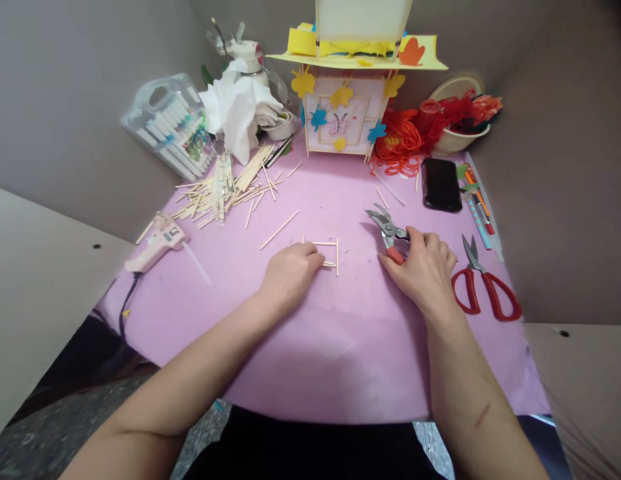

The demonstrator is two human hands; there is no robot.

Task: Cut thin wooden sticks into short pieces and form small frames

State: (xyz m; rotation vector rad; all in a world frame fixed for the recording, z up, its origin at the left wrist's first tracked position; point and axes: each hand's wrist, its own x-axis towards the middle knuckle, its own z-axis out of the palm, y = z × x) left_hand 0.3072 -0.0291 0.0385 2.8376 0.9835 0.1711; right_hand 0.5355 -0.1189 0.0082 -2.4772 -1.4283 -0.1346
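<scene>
Near the middle of the purple cloth lies a small rectangular frame of thin wooden sticks (pixel 337 256). My left hand (pixel 291 272) is closed over its left side, with fingertips at the lower stick; that end of the frame is hidden beneath the fingers. To the right, my right hand (pixel 426 267) is wrapped round the red handles of a pair of pruning shears (pixel 389 229). Their blades are parted and point up and left, away from the frame. One loose wooden stick (pixel 279 230) rests just beyond my left hand.
At the back stands a paper-and-stick lantern (pixel 335 120). Left are a stick pile (pixel 250 175), a glue gun (pixel 160 241) and a marker case (pixel 173 127). Right are red cord (pixel 397 141), a black phone-like object (pixel 441 185), pens (pixel 479 217) and red-handled scissors (pixel 494 293).
</scene>
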